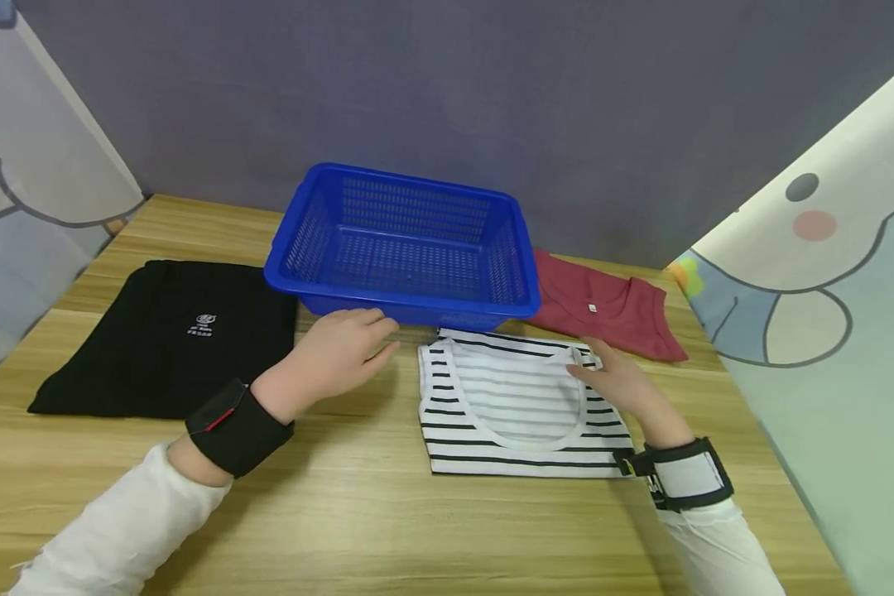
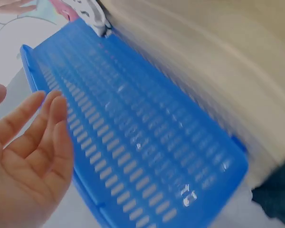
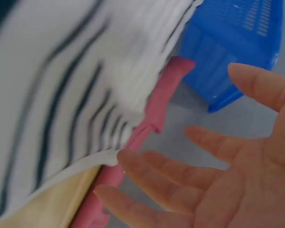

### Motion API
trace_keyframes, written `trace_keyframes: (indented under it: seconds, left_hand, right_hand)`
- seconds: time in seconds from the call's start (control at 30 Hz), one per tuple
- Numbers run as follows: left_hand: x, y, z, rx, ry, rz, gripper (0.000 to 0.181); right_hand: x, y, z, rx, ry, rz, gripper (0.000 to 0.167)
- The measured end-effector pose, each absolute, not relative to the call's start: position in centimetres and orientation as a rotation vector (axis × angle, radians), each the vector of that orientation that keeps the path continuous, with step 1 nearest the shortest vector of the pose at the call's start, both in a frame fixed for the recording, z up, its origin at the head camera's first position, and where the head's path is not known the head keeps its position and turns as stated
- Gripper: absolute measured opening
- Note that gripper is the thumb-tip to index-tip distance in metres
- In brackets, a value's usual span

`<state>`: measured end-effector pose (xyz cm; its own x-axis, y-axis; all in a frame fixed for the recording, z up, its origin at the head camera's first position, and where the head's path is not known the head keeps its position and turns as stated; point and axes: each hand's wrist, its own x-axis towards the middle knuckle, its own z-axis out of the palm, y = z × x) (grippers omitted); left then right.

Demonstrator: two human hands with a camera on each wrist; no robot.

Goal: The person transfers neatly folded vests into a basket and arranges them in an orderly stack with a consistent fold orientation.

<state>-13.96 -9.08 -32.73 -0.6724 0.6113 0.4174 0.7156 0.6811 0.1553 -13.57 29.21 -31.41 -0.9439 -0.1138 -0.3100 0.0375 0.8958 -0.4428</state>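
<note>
A folded white tank top with black stripes (image 1: 492,455) lies flat on the table, its wide neckline facing up. My right hand (image 1: 620,379) is at its right shoulder strap, and in the right wrist view the fingers (image 3: 156,183) are spread beside the striped cloth. Whether the fingertips touch the cloth I cannot tell. My left hand (image 1: 335,360) hovers in front of the blue plastic basket (image 1: 410,263), holding nothing, its fingers loosely bent. The left wrist view has the basket's slotted wall (image 2: 133,142) beside that hand.
A folded black garment (image 1: 156,348) with a small white print lies on the left of the wooden table (image 1: 358,521). Behind the striped top, a folded red tank top (image 1: 599,310) lies right of the basket. A grey wall (image 1: 454,91) rises behind.
</note>
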Motion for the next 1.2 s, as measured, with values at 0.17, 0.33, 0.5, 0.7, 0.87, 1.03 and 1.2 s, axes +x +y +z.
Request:
trace_keyframes:
  seconds: [0.17, 0.33, 0.5, 0.7, 0.87, 1.03, 1.2]
  left_hand:
    - [-14.4, -8.1, -32.8, -1.043, -2.830, -0.669, 0.027]
    - [-15.3, -7.3, -33.1, -1.012, -3.025, -0.883, 0.039]
    - [-15.8, -6.9, -33.8, -0.889, -3.205, -1.048, 0.058]
    - [-16.4, -6.5, -34.6, -0.791, -3.275, -1.290, 0.067]
    - [-17.0, -5.9, -34.9, -0.663, -3.229, -1.742, 0.067]
    - [-17.2, -4.8, -35.4, -0.497, -3.071, -2.205, 0.060]
    - [-17.2, -4.3, -35.9, -0.334, -2.929, -2.453, 0.053]
  right_hand:
    - [-13.6, 30.2, -32.2, -0.086, 2.720, -0.662, 0.075]
    - [-13.8, 31.0, -32.8, -0.082, 2.716, -0.613, 0.078]
    - [-14.2, 31.7, -33.1, -0.026, 2.681, -0.643, 0.078]
    - [-14.7, 32.1, -33.4, 0.079, 2.640, -0.731, 0.081]
    - [-15.1, 32.2, -33.4, 0.127, 2.677, -0.710, 0.078]
    - [-15.3, 32.1, -33.9, 0.163, 2.698, -0.641, 0.072]
    - [-15.8, 32.1, -34.3, 0.150, 2.731, -0.597, 0.075]
